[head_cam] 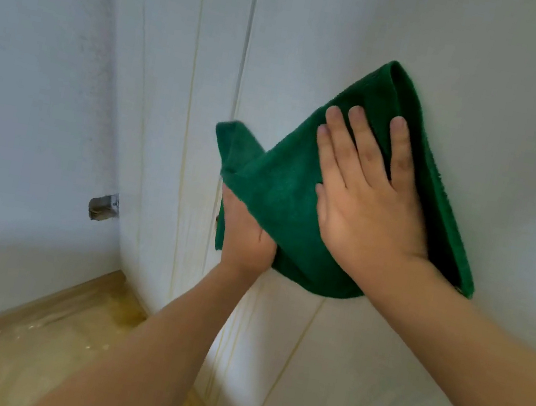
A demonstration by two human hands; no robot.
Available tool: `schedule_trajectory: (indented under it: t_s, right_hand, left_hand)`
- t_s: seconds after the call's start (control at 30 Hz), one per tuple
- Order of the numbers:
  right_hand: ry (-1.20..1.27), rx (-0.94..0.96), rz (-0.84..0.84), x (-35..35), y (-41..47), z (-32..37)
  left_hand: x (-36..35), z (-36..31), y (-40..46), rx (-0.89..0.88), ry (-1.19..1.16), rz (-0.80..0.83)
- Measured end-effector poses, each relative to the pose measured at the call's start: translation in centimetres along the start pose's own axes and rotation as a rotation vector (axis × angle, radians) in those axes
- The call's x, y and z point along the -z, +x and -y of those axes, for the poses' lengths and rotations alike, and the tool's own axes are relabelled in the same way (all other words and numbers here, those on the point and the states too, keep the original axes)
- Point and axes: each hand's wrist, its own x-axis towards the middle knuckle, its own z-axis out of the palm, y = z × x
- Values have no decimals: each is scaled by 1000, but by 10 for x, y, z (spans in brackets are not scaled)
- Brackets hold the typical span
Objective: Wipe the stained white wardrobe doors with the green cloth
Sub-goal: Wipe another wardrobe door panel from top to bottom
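Observation:
A folded green cloth (pixel 283 187) lies against the white wardrobe door (pixel 415 32). My right hand (pixel 368 192) presses flat on the cloth with fingers spread, holding it to the door. My left hand (pixel 246 235) grips the cloth's lower left part from beneath; its fingers are hidden under the fabric. Yellowish drip streaks (pixel 184 159) run down the door panels left of the cloth and below it.
A white wall (pixel 28 89) meets the wardrobe on the left, with a small grey fitting (pixel 104 207) on it. Wooden floor (pixel 19 345) and a skirting board lie below, with a yellowish puddle (pixel 128 316) at the wardrobe's foot.

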Motion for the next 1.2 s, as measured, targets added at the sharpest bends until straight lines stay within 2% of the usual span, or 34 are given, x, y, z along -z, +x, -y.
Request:
schedule_trajectory:
  t_s: [0.03,0.13,0.23,0.3,0.37,0.47,0.53,0.6,0.67,0.73,0.83,0.9,0.97,1.1,1.2]
  right_hand:
    - [-5,8,-11,-4,-5,4]
    - [-44,97,0,-15,-41,32]
    - [-27,215,95,-18,-78,49]
    - [47,264,81,-18,-82,40]
    - [89,285,58,-15,-75,25]
    - [51,188,22,-9,-56,6]
    - [16,122,12,-7,-48,2]
    - [10,89,-7,-9,-50,2]
    - [-5,75,-30,-14,-64,10]
    - [-23,121,16,-18,-89,27]
    - [35,244,101,-18,-112,32]
    - [58,297,84,-16,-106,17]
    - [79,252,12,-9,-91,-13]
    - [79,-37,-39,13,-80,-82]
    - [31,-214,-55,12,-110,-55]
  left_hand:
    - [3,9,-13,-113,14,21]
    - [7,46,-82,-157,-85,-5]
    - [2,49,-69,77,-229,-13]
    - [4,24,-48,124,-184,-74]
    - [9,-22,-20,76,-226,-81]
    - [1,-81,17,85,-305,-126]
    - [-9,-84,12,65,-181,-103]
    - [-14,-52,-13,66,-87,-111]
    - [-14,-10,-45,227,-55,-172]
    - [-12,13,-69,386,34,-169]
    - [-13,0,-71,445,148,-82]
    - [-15,-33,-56,402,146,-79]
    - [-23,-70,-39,242,211,-53]
    - [-47,-109,-37,8,223,-61]
    - [-51,-94,-54,-118,246,-43]
